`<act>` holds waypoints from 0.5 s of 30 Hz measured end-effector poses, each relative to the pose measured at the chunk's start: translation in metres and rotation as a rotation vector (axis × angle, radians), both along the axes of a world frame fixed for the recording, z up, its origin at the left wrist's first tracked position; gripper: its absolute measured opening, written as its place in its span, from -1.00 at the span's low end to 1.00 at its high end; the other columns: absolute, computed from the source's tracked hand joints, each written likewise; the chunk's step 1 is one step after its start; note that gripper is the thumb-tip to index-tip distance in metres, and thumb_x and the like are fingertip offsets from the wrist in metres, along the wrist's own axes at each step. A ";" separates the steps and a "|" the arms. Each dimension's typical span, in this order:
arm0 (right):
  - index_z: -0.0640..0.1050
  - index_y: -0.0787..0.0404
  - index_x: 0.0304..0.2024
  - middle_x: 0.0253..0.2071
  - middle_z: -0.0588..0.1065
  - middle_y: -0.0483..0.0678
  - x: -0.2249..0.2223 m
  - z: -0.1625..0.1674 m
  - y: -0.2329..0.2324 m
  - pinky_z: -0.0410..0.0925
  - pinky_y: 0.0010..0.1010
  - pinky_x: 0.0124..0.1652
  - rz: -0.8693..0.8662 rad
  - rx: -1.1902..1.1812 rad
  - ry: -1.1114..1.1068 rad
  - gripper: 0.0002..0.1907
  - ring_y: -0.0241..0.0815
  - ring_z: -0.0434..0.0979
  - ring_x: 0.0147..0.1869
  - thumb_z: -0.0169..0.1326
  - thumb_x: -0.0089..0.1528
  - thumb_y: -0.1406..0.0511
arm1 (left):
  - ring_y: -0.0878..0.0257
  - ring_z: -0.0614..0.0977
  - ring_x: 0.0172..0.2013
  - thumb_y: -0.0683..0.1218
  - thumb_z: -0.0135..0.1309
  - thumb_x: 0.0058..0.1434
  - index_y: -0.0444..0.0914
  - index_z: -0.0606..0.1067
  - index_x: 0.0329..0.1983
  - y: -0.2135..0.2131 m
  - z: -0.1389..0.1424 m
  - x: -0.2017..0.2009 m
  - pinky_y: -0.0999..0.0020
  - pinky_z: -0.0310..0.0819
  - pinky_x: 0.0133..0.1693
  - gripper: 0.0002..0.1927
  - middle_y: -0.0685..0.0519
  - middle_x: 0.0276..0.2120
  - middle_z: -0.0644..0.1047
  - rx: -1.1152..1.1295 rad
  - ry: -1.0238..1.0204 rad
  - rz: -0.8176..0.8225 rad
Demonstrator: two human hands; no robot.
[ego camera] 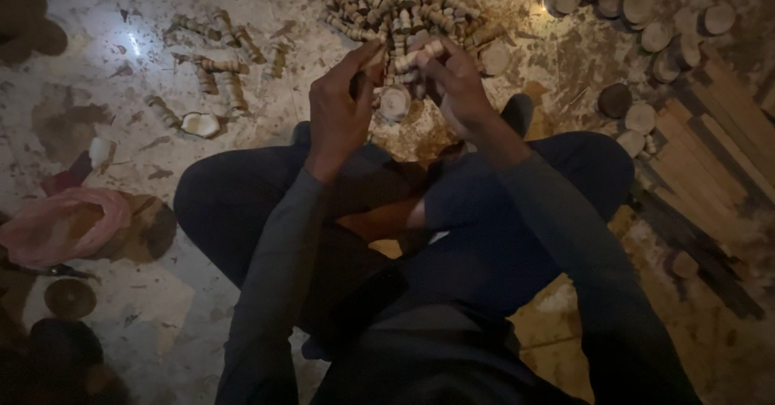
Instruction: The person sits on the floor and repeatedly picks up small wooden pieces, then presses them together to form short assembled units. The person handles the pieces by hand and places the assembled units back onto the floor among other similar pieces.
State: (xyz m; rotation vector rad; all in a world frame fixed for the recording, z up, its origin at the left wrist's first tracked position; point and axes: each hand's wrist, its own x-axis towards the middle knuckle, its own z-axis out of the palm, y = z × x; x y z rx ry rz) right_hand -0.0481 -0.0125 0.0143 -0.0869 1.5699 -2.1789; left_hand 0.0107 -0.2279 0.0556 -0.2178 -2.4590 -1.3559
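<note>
A person is sitting cross-legged on a stained stone floor [153, 308], in dark trousers and long grey sleeves, working with both hands raised in front of the knees. The left hand [339, 110] is curling its fingers [355, 62] around a small turned wooden peg [374, 59], pinching it near the tip. The right hand [456, 82] is gripping another ribbed wooden spindle [420, 54], which is lying across its fingers and pointing toward the left hand; the two pieces are nearly touching. Just below and between the hands a round wooden disc [395, 102] is resting on the floor. Right behind the hands a heap of similar turned spindles [395, 1] is lying in a fan. More spindles [218, 70] are lying scattered to the left, well apart from the heap, with a pale broken round piece [200, 124] near them. To the upper right a cluster of wooden discs [646, 9] is sitting beside a stack of flat wooden slats [710, 163]. A pink cloth bundle [64, 227] is lying at the far left
</note>
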 end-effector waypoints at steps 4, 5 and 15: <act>0.46 0.18 0.10 -0.04 0.46 -0.14 -0.001 0.015 -0.002 0.48 -0.35 -0.16 0.071 0.062 0.209 -0.80 -0.29 0.55 -0.13 0.10 0.48 0.25 | 0.15 0.73 -0.38 -0.22 0.02 0.47 -0.28 0.49 0.32 0.000 0.001 -0.001 0.22 0.64 -0.29 -0.63 -0.15 -0.08 0.68 0.053 -0.152 -0.034; 0.45 0.17 0.09 0.02 0.44 -0.15 -0.001 0.016 -0.003 0.49 -0.34 -0.16 0.085 0.102 0.283 -0.81 -0.28 0.55 -0.15 0.09 0.49 0.25 | 0.16 0.74 -0.29 -0.20 0.01 0.50 -0.27 0.49 0.33 0.000 0.002 -0.001 0.25 0.69 -0.23 -0.65 -0.13 -0.07 0.68 0.132 -0.169 -0.070; 0.48 0.34 0.18 0.03 0.52 0.13 0.004 0.039 0.005 0.47 -0.23 -0.02 0.162 0.697 0.950 -0.72 0.01 0.60 0.05 0.09 0.51 0.28 | 0.27 0.71 -0.12 -0.08 0.01 0.54 -0.22 0.44 0.37 -0.004 0.004 -0.006 0.33 0.72 -0.20 -0.62 -0.05 0.00 0.65 0.421 -0.409 -0.213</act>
